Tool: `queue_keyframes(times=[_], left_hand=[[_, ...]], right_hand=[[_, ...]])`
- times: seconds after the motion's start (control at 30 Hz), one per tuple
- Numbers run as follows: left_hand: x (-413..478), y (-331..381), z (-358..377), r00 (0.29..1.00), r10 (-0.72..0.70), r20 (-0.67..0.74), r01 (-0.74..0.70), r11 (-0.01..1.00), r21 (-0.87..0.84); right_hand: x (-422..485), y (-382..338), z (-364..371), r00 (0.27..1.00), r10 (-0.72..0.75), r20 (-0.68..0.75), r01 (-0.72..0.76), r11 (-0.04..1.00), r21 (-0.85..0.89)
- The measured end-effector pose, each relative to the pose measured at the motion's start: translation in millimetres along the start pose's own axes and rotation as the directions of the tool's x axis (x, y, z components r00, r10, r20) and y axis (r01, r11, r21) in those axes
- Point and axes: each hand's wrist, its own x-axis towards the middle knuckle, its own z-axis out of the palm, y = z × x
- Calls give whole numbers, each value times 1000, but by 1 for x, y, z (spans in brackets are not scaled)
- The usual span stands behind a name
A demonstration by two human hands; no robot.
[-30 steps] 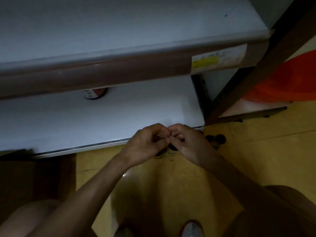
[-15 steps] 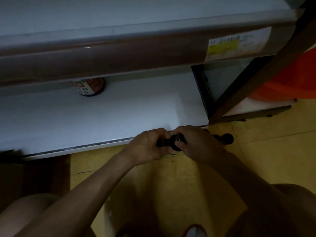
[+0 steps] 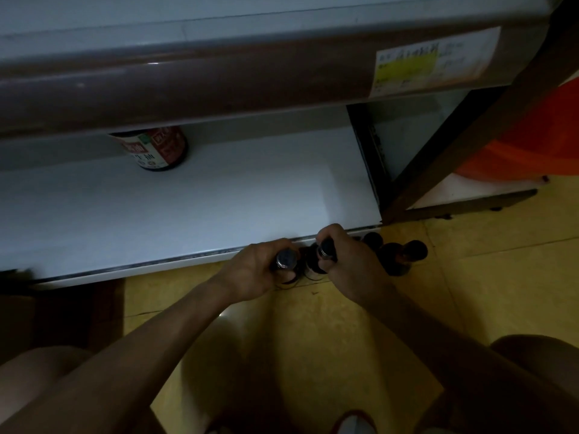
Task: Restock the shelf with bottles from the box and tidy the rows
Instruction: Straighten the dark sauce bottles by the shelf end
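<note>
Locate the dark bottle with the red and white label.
Head view, upper left: the labelled dark bottle stands at the back of the white lower shelf, top hidden by the brown upper shelf edge.

Lower shelf: the top of the red-and-white-labelled dark bottle [image 3: 158,148] is hidden by the brown shelf-edge strip [image 3: 219,79].
Price tag: the print on the yellow-and-white paper tag [image 3: 429,65] is blurred.
Hands: the dark capped bottles [image 3: 285,257] are largely covered by the left hand [image 3: 257,272] and right hand [image 3: 355,266].
Right edge: the orange rounded object [image 3: 539,136] is cut off.
</note>
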Motion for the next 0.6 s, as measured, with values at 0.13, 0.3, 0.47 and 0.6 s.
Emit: queue_keyframes(times=[0.13,0.3,0.47,0.6], left_hand=[[-2,-2,5,999,-37,-3,37,996,-77],[-1,6,8,998,-62,-18,60,994,-94],[-7,9,6,997,-65,-49,58,988,-144],[-12,9,-6,991,-91,-99,63,964,-258]], right_hand=[[0,5,7,999,41,-26,-36,985,168],[-3,8,11,999,34,-42,-21,958,284],[-4,5,7,998,-13,-67,29,970,242],[-7,-3,-2,990,-93,-106,122,939,322]])
